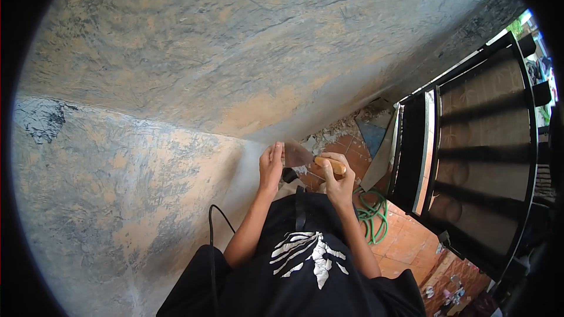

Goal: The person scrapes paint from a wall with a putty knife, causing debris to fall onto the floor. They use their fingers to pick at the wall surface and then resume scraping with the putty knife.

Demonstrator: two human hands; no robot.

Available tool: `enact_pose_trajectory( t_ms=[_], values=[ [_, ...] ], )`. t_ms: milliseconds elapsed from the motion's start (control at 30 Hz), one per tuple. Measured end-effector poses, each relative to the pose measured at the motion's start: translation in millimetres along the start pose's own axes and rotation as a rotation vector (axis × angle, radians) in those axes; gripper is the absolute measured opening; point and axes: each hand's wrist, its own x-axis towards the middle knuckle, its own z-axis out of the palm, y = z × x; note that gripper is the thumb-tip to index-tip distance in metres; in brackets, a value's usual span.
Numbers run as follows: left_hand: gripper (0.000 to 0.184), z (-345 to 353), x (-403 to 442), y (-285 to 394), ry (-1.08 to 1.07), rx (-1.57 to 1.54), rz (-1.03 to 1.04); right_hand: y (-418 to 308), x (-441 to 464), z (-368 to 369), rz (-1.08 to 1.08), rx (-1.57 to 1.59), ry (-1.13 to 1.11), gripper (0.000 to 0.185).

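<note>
A scraper with a yellow wooden handle and a wide, flat metal blade is held level in front of my body. My right hand is closed round the handle, with the thumb along it. At the blade's far edge is my left hand, its fingers bent and close together against that edge. Beyond the hands, the patchy grey and tan wall meets a second scraped wall face at a corner.
Pale flakes and debris lie on the terracotta floor tiles near the wall's foot. A green hose is coiled to my right. Past it stands a black-framed gate. A black cable hangs by my left arm.
</note>
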Motion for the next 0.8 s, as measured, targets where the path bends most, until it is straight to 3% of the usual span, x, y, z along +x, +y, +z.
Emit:
enact_pose_trajectory(
  t_ms=[67, 167, 267, 333, 433, 633, 767, 800],
  values=[
    [0.043, 8, -1, 3, -0.053, 0.075, 0.025, -2, -8, -16, 0.061, 0.01, 0.002, 0.02],
    [0.046, 27, 4, 5, 0.04, 0.263, 0.083, -26, -12, -35, 0.11, -0.039, -0.132, 0.023],
    [0.041, 52, -1, 17, 0.043, 0.091, 0.129, -34, -17, -45, 0.169, 0.17, -0.232, 0.023],
    [0.043, 58, -2, 27, -0.092, -0.148, 0.108, -37, -16, -52, 0.149, 0.178, -0.276, 0.023],
    [0.044, 66, -8, 40, -0.173, -0.247, 0.02, -41, -8, -62, 0.108, 0.281, -0.339, 0.022],
    [0.045, 68, -12, 45, -0.27, -0.241, -0.088, -43, 4, -71, 0.124, 0.333, -0.463, 0.023],
    [0.047, 64, 0, 29, -0.251, -0.192, -0.119, -37, 13, -72, 0.159, 0.338, -0.5, 0.023],
    [0.05, 62, 10, 14, -0.149, -0.081, -0.06, -35, 16, -71, 0.185, 0.297, -0.502, 0.023]
  ],
)
